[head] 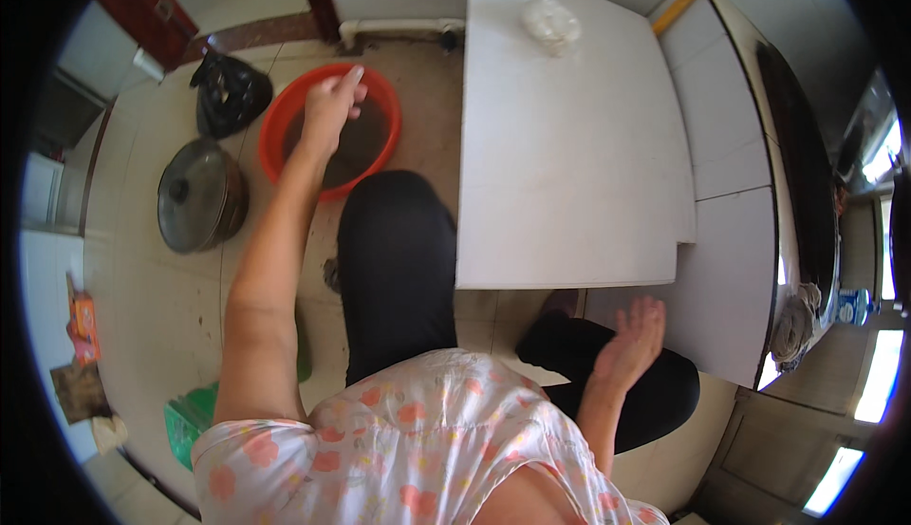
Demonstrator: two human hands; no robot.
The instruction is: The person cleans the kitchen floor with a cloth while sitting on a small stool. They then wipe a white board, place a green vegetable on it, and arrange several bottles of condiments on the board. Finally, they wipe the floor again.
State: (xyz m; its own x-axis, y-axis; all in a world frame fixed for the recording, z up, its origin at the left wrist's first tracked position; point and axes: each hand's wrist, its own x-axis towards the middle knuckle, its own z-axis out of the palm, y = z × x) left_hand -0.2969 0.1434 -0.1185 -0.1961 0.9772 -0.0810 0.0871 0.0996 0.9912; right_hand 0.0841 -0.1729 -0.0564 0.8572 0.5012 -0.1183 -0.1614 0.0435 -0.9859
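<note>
My left hand (330, 112) is stretched out over a red plastic basin (268, 142) on the floor. Dark, murky liquid (366, 133) fills the lower part of the basin. The fingers are partly curled, and whether anything small sits between them is unclear. My right hand (632, 345) is raised above my right knee with its fingers spread, slightly blurred, holding nothing. Just ahead of it lies the near edge of a white tabletop (569, 169). A clear plastic bag with something white inside (551, 25) rests at the tabletop's far end.
Left of the basin are a black plastic bag (231, 94) and a lidded pot (196, 197). A green plastic container (188, 422) is by my left elbow. A tiled counter (733, 254) runs along the right, with a grey cloth (796, 329) on it. White pipe (406, 25) follows the far wall.
</note>
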